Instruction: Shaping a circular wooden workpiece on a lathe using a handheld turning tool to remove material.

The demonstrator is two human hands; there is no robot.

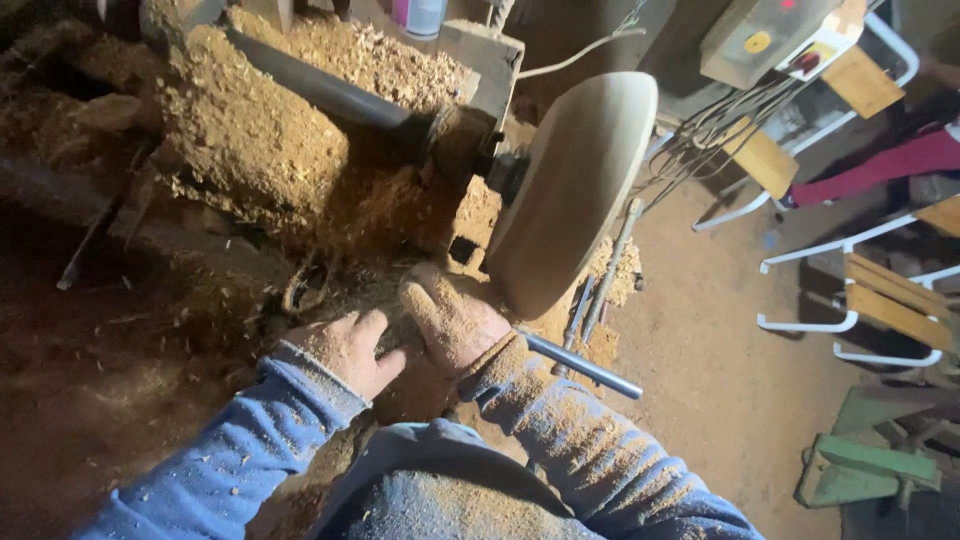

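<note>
A round pale wooden disc (575, 190) is mounted on a lathe (440, 90), tilted edge-on toward me. My right hand (450, 318), dusted with sawdust, grips a long metal turning tool (585, 367) whose front end lies hidden under the hand near the disc's lower rim. My left hand (348, 347) rests just left of it, fingers curled down over the tool's front part or its rest; I cannot tell which. Both blue sleeves are covered in wood chips.
Heaps of sawdust (250, 140) cover the lathe bed and the floor at left. Two metal rods (600, 285) lean beside the disc. White-framed wooden chairs (870, 300) stand at right, cables (720, 130) hang behind, and green metal parts (860, 465) lie at lower right.
</note>
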